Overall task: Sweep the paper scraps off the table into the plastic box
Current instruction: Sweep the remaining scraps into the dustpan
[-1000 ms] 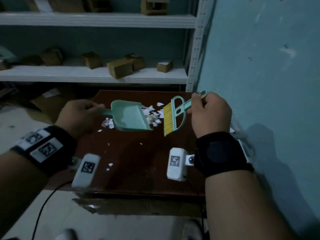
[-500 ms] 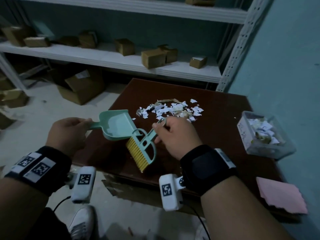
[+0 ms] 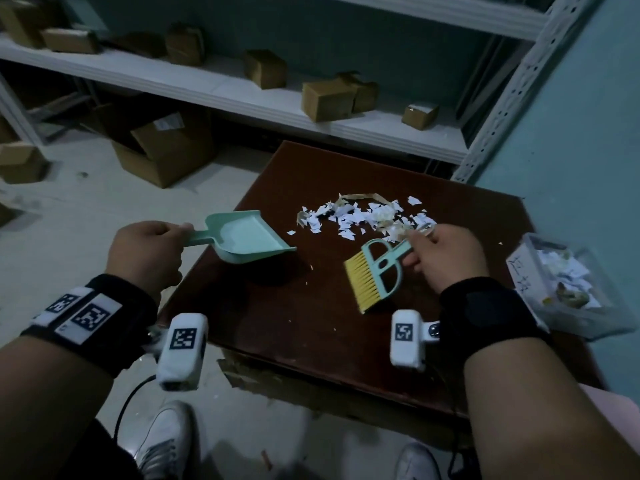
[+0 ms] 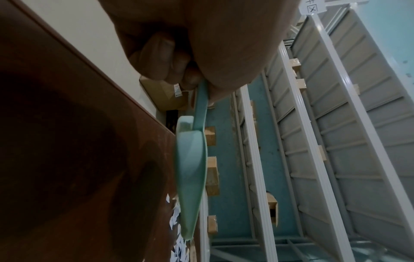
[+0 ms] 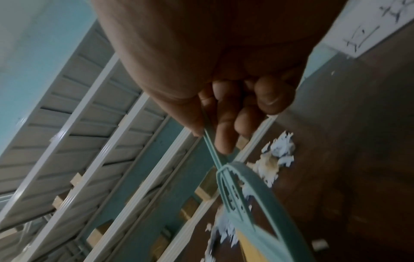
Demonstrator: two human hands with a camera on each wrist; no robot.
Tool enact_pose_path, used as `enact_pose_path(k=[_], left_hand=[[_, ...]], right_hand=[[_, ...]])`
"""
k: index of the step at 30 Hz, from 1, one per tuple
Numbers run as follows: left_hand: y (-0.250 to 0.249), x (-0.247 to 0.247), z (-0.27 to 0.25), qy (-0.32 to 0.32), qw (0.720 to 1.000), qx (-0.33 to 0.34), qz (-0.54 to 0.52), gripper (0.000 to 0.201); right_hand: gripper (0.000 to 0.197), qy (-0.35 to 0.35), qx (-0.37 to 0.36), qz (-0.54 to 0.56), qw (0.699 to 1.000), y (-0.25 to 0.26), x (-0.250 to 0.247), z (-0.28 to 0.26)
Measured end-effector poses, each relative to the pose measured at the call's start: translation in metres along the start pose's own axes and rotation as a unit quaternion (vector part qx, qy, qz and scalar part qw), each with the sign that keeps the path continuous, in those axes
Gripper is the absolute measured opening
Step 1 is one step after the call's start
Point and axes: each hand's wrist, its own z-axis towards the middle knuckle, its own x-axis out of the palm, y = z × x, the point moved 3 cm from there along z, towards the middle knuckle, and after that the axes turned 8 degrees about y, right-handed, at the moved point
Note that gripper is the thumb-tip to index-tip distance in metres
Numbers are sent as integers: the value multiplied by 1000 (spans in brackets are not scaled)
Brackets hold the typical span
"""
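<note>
Left hand (image 3: 145,254) grips the handle of a small mint-green plastic dustpan (image 3: 247,241), fingers curled round it; pan sits at the left edge of the dark brown wooden surface (image 3: 311,327), mouth facing right, toward the scraps. In the left wrist view the same hand (image 4: 170,58) is clenched on the handle, pan (image 4: 191,173) seen edge-on just above the surface.

Right hand (image 3: 446,258) pinches the handle of a mint-green hand brush w/ yellow bristles (image 3: 375,275); bristles point down-left, toward the person. Brush head is near the middle of the surface, just in front of the pile. Can't tell if bristles touch the surface. Right wrist view: fingers (image 5: 226,127) wrapped round the thin handle, brush (image 5: 246,200) blurred.

Torn white paper scraps (image 3: 363,216) lie heaped at the far-middle of the surface, between the two hands, just beyond the right hand; a few stray bits nearer the pan.

Clear plastic box (image 3: 568,289) w/ scraps already in it stands at the right edge of the surface, right of the right hand, apart from the pile.
</note>
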Motion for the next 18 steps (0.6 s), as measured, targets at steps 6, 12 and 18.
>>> enact_pose_path(k=[6, 12, 18], left_hand=[[5, -9, 10, -47, 999, 1, -12, 34], [6, -7, 15, -52, 997, -21, -54, 31], [2, 0, 11, -33, 999, 1, -5, 23]], right_hand=[[30, -29, -2, 116, 993, 26, 23, -4], [33, 84, -7, 149, 985, 77, 86, 10], [30, 79, 78, 146, 983, 85, 94, 66]])
